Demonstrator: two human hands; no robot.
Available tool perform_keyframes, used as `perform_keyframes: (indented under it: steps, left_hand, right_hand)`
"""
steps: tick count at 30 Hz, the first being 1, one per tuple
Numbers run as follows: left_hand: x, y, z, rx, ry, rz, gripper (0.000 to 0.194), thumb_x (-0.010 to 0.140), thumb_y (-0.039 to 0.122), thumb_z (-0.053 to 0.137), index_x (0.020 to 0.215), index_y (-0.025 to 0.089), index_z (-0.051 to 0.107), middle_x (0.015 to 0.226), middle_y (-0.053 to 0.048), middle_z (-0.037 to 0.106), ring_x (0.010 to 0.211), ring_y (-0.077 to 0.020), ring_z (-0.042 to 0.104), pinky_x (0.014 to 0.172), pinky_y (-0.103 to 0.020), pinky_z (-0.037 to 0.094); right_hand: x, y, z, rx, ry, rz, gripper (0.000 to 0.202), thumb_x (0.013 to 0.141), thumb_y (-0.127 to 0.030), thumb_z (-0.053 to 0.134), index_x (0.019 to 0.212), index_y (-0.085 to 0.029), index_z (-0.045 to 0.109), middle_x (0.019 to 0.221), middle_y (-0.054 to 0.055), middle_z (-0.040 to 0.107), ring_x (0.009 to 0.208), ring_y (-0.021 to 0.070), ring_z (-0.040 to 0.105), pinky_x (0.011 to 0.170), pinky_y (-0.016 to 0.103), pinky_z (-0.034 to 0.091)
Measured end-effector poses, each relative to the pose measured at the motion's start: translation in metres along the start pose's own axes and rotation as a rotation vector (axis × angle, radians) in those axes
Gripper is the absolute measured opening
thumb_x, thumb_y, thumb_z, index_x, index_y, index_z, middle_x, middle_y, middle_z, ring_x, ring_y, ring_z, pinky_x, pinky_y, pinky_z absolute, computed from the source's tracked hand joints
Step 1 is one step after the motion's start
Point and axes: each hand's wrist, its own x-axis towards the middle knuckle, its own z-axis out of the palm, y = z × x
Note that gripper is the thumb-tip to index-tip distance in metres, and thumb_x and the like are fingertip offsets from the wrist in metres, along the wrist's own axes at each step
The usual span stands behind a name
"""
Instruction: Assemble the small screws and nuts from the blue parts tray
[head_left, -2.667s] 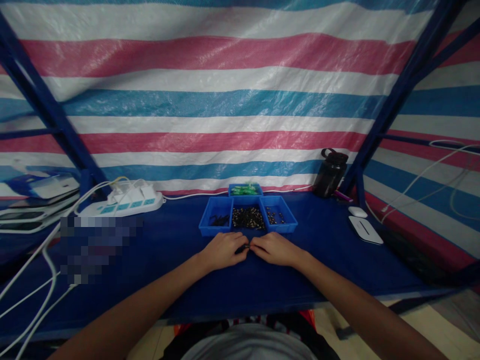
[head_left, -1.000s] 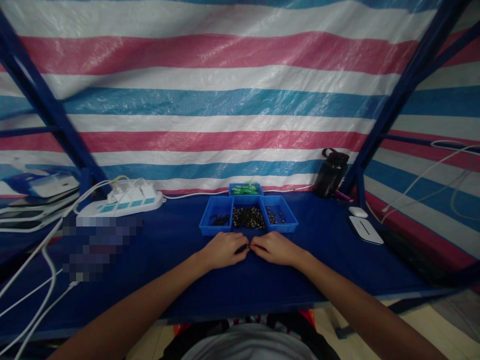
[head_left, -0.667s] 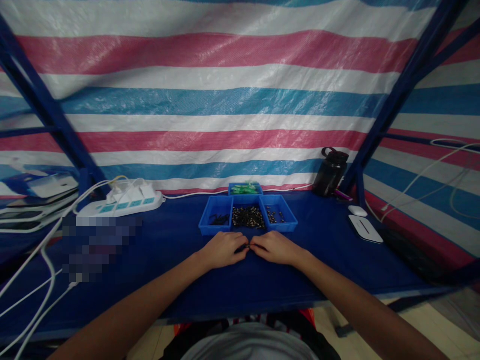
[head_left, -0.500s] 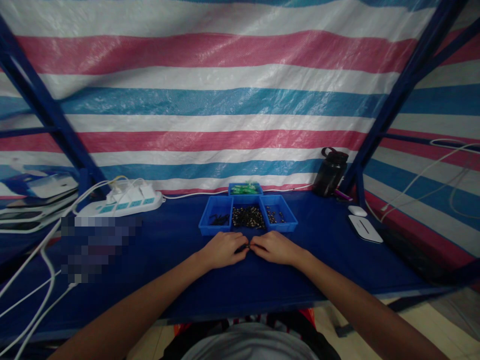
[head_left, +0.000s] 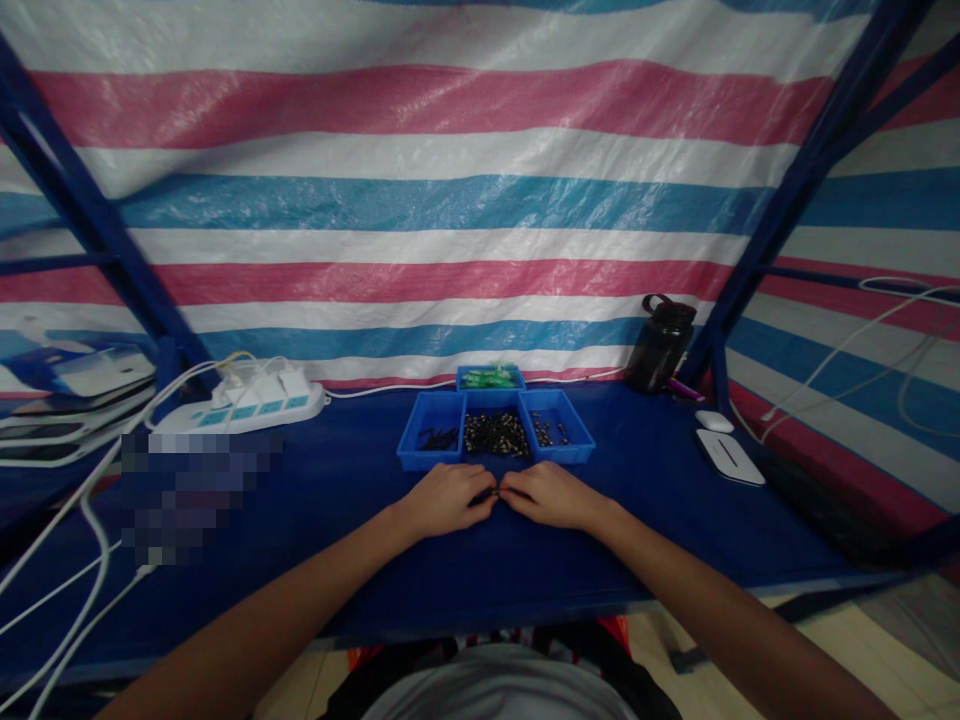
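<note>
My left hand (head_left: pixel 452 498) and my right hand (head_left: pixel 553 494) meet fingertip to fingertip over the blue table, just in front of the bins. Pinched in the left fingers is a small dark piece (head_left: pixel 491 492), mostly covered, its kind too small to make out. The right thumb and forefinger close on its other end, where a tiny part may sit. Beyond the hands, a middle blue bin (head_left: pixel 491 399) holds a heap of small black-and-metallic parts (head_left: pixel 496 434). Thin black pieces (head_left: pixel 439 439) lie in the left bin (head_left: pixel 429 462). A few small metallic parts (head_left: pixel 551 432) are in the right bin (head_left: pixel 576 455).
Behind these is a small bin of green pieces (head_left: pixel 489 378). A white power strip (head_left: pixel 262 405) with cables stands at left, near stacked devices (head_left: pixel 67 420). At right are a dark bottle (head_left: pixel 661 345), a white mouse-like object (head_left: pixel 714 421) and a flat white box (head_left: pixel 731 457).
</note>
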Motion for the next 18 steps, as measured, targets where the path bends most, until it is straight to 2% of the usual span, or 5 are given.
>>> perform_keyframes:
  steps: [18]
  left_hand:
    - [0.0001,0.0003,-0.0006,-0.010,-0.004,-0.004,0.014,0.092,0.029,0.047,0.089,0.019,0.057,0.082,-0.001,0.062,0.074,-0.0145,0.060,0.063,-0.022,0.041]
  right_hand:
    - [0.0004,0.0002,0.0001,0.012,-0.003,0.020,0.021,0.095,-0.027,0.043,0.089,-0.017,0.060,0.078,0.004,0.068,0.069,0.0143,0.062,0.062,0.023,0.035]
